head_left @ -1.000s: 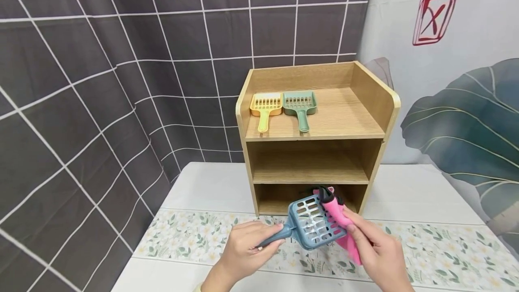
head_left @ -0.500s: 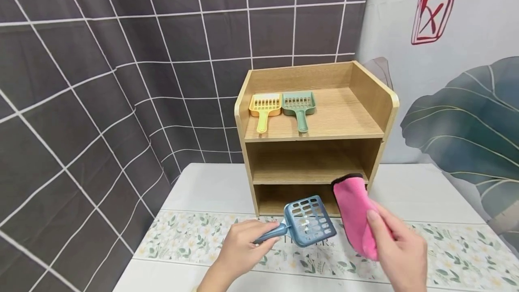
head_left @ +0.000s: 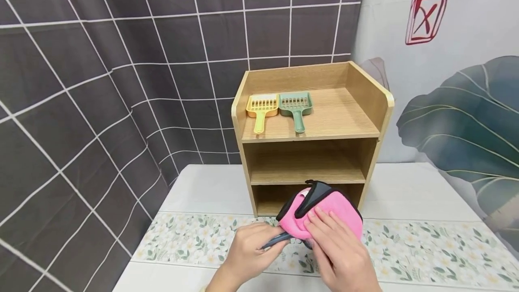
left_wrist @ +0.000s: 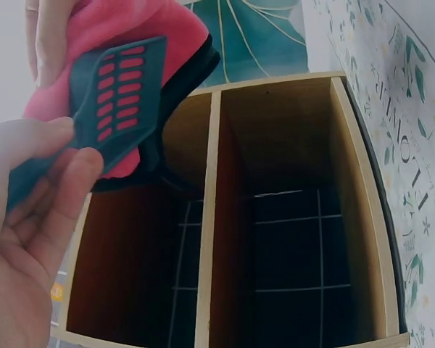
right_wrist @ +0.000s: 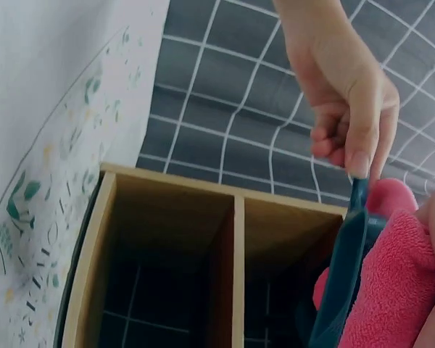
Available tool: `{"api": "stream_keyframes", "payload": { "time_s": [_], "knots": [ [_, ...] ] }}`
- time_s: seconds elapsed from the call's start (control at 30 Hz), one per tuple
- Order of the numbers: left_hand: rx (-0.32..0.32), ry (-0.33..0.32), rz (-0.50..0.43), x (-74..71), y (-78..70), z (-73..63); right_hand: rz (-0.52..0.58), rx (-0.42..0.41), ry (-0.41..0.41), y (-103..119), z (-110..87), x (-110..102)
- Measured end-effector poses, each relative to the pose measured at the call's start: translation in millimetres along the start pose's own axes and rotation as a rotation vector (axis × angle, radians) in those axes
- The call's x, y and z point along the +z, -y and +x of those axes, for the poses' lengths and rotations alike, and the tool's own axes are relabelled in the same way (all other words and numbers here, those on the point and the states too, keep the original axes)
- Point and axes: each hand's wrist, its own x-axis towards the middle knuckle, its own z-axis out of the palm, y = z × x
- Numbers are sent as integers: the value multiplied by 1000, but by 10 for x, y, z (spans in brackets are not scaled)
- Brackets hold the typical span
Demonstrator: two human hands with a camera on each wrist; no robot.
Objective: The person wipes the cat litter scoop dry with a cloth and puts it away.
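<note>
My left hand grips the handle of a blue slotted litter scoop between thumb and fingers. A pink cloth with black edging lies over the scoop's head, covering most of it in the head view. Through the slots in the left wrist view, pink shows behind the scoop. My right hand rests on the cloth with its fingers straight, pressing it against the scoop. In the right wrist view, the scoop appears edge-on beside the cloth.
A wooden shelf unit stands just beyond my hands. On its top lie a yellow scoop and a green scoop, side by side. A floral runner crosses the white table. A dark grid curtain hangs behind and left.
My right hand first holds the cloth at the scoop's far edge, then lifts it away to the right, and now lays it over the scoop's head. My left hand keeps its grip.
</note>
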Motion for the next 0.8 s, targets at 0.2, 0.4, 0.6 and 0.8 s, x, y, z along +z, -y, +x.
{"api": "stream_keyframes", "payload": {
  "time_s": [0.2,0.4,0.6,0.8],
  "knots": [
    [96,-50,6,-34,-6,39,15,81,-61,-71,18,-60],
    [155,-84,11,-60,-25,82,60,270,-51,-162,-65,-160],
    [152,-94,-27,-53,-34,88,42,621,35,-197,-158,-289],
    [100,-113,-78,-47,-44,85,-22,880,53,-253,-177,-342]
  ]
}}
